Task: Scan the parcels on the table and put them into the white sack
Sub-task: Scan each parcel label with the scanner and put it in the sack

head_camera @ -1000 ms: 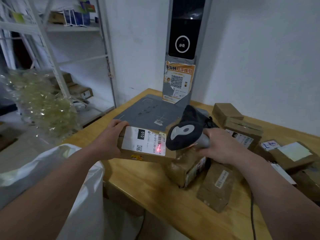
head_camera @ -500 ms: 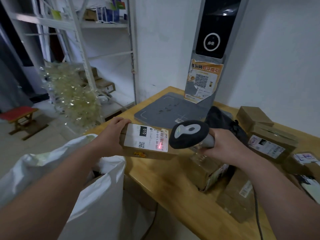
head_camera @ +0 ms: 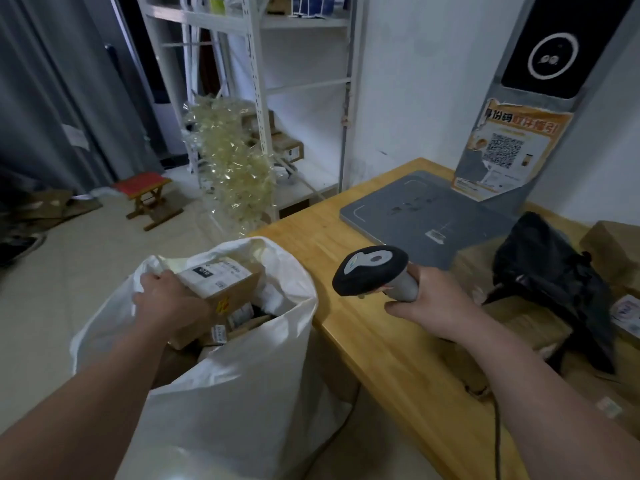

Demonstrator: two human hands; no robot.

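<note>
At white sack (head_camera: 225,393) mouth, left of table (head_camera: 367,341) | grips labelled parcel (head_camera: 225,284) in left hand (head_camera: 166,301), long axis far-right, opening directly below | clutches scanner (head_camera: 370,270) in right hand (head_camera: 433,306)

A brown cardboard parcel (head_camera: 225,282) with a white label sits tilted in the open mouth of a white sack (head_camera: 242,393), held by the left grip (head_camera: 166,299). More labelled parcels (head_camera: 239,323) lie inside. The sack stands just beside the wooden worktop (head_camera: 381,358), where further brown parcels (head_camera: 519,317) lie.
</note>
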